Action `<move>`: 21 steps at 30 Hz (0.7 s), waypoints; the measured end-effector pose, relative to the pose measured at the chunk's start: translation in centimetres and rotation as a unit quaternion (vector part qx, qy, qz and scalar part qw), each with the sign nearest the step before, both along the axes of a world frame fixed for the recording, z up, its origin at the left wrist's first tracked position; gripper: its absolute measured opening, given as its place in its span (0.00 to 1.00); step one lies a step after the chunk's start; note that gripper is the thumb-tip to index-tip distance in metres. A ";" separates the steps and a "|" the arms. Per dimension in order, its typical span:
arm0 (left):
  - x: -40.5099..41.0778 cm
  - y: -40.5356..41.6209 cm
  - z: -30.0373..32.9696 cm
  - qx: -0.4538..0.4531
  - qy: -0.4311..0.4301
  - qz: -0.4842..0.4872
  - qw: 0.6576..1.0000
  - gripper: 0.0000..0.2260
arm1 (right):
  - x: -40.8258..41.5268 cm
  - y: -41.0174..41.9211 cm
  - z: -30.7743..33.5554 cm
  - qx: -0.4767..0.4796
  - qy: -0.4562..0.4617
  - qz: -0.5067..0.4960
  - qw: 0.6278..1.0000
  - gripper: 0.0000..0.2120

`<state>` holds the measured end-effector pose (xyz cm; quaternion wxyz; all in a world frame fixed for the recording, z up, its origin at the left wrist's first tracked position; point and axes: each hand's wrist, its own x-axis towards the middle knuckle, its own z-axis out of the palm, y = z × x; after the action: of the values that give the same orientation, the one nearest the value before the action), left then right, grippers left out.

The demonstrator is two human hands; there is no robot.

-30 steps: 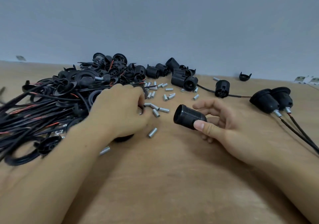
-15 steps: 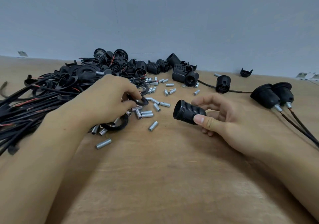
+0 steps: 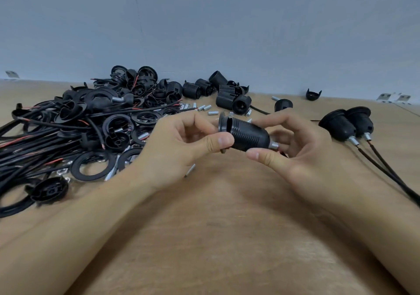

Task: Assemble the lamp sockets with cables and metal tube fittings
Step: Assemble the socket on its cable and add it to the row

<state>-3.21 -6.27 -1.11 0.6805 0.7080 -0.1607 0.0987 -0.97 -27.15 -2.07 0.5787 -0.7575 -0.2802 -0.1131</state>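
You're holding 1 black threaded lamp socket [image 3: 246, 135] above the wooden table [image 3: 216, 237], left hand [image 3: 179, 151] pinching its open end, right hand [image 3: 302, 156] pinching the end where a metal tube fitting [image 3: 273, 145] is sticking out. 2 finished sockets [image 3: 347, 124] are lying right, cable pile [image 3: 45, 135] left.

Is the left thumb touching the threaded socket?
Touching. Head view: the left hand has its thumb pressed against the threaded socket body, no gap visible.
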 end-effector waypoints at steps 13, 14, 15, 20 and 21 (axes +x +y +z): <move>-0.1 -0.3 -0.2 -0.008 0.055 0.005 0.998 0.23 | -0.8 -0.6 0.9 -0.238 -0.363 -0.083 0.897 0.09; -0.2 -0.1 -0.1 -0.003 0.056 0.001 0.998 0.24 | -0.8 -0.7 0.9 -0.254 -0.385 -0.087 0.883 0.09; -0.2 0.0 -0.1 0.004 0.056 -0.008 0.998 0.24 | -0.9 -0.7 0.9 -0.268 -0.403 -0.093 0.870 0.09; -0.2 0.5 -0.1 -0.007 0.112 -0.061 0.992 0.25 | -0.9 -1.0 0.7 -0.310 -0.451 -0.104 0.831 0.15; -0.2 0.6 0.0 -0.013 0.125 -0.075 0.989 0.25 | -0.8 -1.0 0.6 -0.309 -0.454 -0.103 0.829 0.16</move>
<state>-3.40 -5.70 -1.13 0.7099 0.6920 -0.1254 -0.0396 -1.78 -28.19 -1.42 0.1067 -0.7846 -0.4523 -0.4103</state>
